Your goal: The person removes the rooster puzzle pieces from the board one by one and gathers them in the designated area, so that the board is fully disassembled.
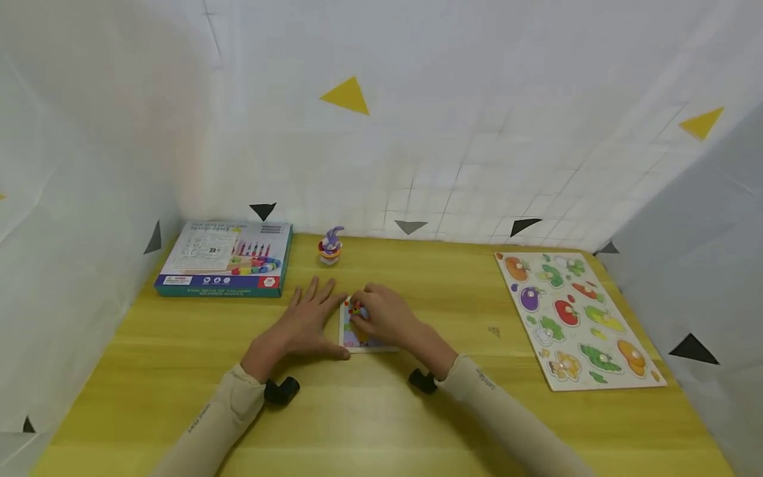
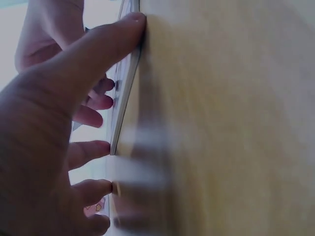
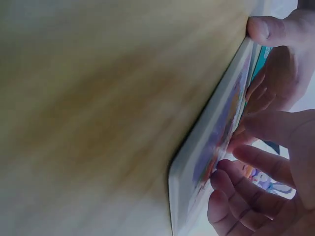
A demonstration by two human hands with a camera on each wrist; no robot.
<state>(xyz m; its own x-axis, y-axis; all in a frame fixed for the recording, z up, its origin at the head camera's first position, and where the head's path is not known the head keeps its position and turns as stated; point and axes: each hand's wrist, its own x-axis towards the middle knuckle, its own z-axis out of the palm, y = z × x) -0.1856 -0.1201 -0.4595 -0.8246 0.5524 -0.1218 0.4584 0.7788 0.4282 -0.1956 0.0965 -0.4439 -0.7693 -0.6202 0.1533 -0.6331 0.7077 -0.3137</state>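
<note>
A small picture board (image 1: 350,338) with a pale rim lies flat on the table between the hands, and its right part is hidden under the right hand. My left hand (image 1: 304,324) is spread at its left side. In the left wrist view the thumb (image 2: 129,27) touches the board's edge (image 2: 124,98), and the index fingertip rests at its corner. Over the picture, my right hand (image 1: 387,315) has bent fingers. Seen from the right wrist, its fingertips (image 3: 224,169) touch the board's face (image 3: 216,137), thumb and index apart with nothing visible between them.
Behind the left hand lies a boxed toy set (image 1: 223,262). A purple rabbit figurine (image 1: 330,246) stands beyond the board. On the right is a vegetable peg puzzle (image 1: 572,331). White sheeting (image 1: 417,165) closes off the back and sides of the wooden table (image 1: 357,424).
</note>
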